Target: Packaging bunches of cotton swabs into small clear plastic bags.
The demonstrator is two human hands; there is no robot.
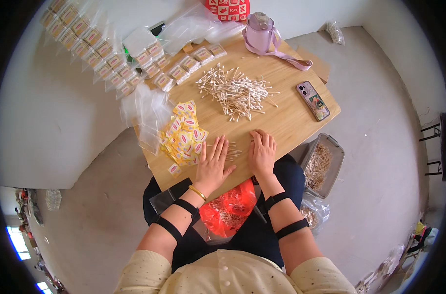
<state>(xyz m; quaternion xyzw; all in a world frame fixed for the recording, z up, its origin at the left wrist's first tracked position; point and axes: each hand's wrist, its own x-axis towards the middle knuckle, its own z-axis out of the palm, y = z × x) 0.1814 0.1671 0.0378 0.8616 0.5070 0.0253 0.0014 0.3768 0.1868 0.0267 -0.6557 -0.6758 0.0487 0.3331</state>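
Observation:
My left hand lies flat on the wooden table, fingers stretched out, beside a small row of cotton swabs. Part of that row is under or behind the hand. On the row's other side rests my right hand, its fingers bent downward and slightly apart, with no held thing visible. Just left of my left hand is a heap of small yellow and white printed paper cards. Farther back, a large loose pile of cotton swabs spreads over the table.
Packed swab bags line the back left, near clear empty bags. A lilac bottle with a strap and a phone sit at the right. Below are a grey bin of swabs and a red bag.

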